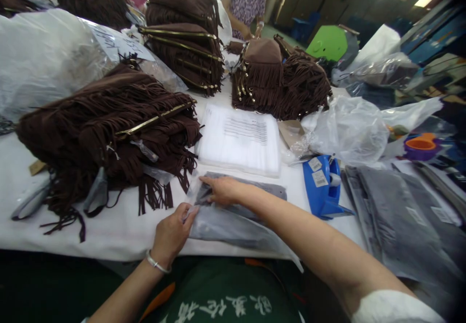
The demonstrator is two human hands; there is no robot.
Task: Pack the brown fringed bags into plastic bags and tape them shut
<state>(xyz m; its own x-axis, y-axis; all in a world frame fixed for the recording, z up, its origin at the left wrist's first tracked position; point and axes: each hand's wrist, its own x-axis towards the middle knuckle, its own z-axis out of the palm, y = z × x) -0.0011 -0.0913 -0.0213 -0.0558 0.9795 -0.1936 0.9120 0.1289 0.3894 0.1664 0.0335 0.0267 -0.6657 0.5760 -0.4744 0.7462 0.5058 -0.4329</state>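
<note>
A flat grey folded cloth item (251,201) lies at the table's front, partly inside a clear plastic bag (233,228). My left hand (173,231), with a bangle at the wrist, pinches the bag's left edge between thumb and fingers. From the right, my right hand (224,190) reaches across and rests on the grey item near its left end. Its index finger is stretched out to the left, with another finger apart below it. The palm side of the right hand is hidden.
Brown fringed bags (109,114) are heaped at left, with more stacked behind. A pile of printed clear bags (240,138) lies ahead. Right stand a blue tape dispenser (322,187) and packed grey items (404,216). A person (245,3) is across the table.
</note>
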